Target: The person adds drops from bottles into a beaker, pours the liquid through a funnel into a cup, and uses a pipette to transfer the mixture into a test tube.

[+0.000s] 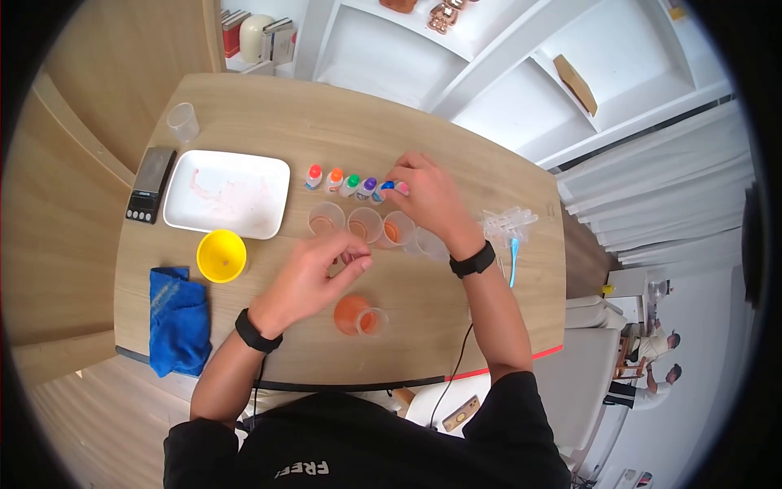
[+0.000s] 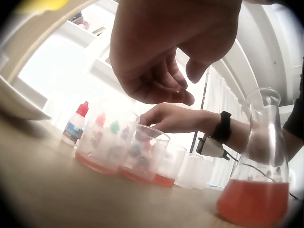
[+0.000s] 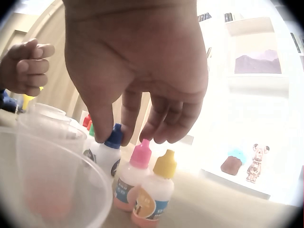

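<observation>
In the head view several small dropper bottles with coloured caps stand in a row, one red-capped. The right hand is over the row's right end. In the right wrist view its thumb and a finger pinch the blue cap; a pink-capped bottle and a yellow-capped bottle stand beside it. The left hand, fingers curled with nothing visible in them, hovers by the clear cups, some holding orange-red liquid. A flask of orange-red liquid stands nearer the person.
On the left are a white tray, a yellow cup, a black scale, a blue cloth and a clear cup. Clear plastic droppers and a blue-handled tool lie on the right.
</observation>
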`<state>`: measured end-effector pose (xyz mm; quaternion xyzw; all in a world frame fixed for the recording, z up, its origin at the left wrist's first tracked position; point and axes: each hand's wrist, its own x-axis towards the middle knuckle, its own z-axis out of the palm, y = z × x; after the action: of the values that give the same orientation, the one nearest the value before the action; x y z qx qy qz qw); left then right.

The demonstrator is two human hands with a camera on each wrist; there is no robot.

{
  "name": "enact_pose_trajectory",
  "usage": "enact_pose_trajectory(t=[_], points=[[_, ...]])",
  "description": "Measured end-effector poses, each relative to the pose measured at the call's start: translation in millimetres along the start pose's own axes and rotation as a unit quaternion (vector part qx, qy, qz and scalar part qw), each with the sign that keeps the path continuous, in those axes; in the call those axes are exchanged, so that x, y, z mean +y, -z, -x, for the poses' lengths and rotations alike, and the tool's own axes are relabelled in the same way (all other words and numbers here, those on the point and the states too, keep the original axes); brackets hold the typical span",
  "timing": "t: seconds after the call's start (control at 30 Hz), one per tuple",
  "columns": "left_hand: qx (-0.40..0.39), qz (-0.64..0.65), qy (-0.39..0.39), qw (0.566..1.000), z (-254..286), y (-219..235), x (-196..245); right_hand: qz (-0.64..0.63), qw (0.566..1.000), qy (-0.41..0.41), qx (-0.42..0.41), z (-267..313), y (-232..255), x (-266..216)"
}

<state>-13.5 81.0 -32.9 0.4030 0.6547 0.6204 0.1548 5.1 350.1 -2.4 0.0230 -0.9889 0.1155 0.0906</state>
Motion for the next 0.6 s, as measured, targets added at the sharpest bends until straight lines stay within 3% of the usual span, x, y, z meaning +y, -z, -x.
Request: enact_pose_trajectory(t=[0.1,0.2,0.3,0.4,0.5,0.6], points=[[-0.003,-0.001,-0.002,1.0,0.2,0.1,0.5,-0.007,0.998,0.031,0.05,1.6,-7.7,7.8],[-0.005,-0.008,-0.003,1.0,0.3,1.6,0.1,-0.045,0.996,-0.04,0.062,4.6,5.5,4.3],[-0.007,-0.009,-0.004,1.0,0.1,1.6,0.2,0.0,0.997,-0.033,0.071,8.6,13.8,10.1],[-0.008,-0.009,-0.003,1.0,0.0,-0.4,0.7,0.053,0.998,-0.017,-0.017,10.4,19.7,14.2],[-0.009,-0.012,-0.003,1.0,-0.4,-0.5,1.3,0.032,0.999,-0.004,-0.018,11.1,7.3,23.9],[-0.004,-0.012,-0.002,1.0,0.6,0.9,0.5,-0.002,0.997,0.008,0.072,14.0,17.6,22.3]])
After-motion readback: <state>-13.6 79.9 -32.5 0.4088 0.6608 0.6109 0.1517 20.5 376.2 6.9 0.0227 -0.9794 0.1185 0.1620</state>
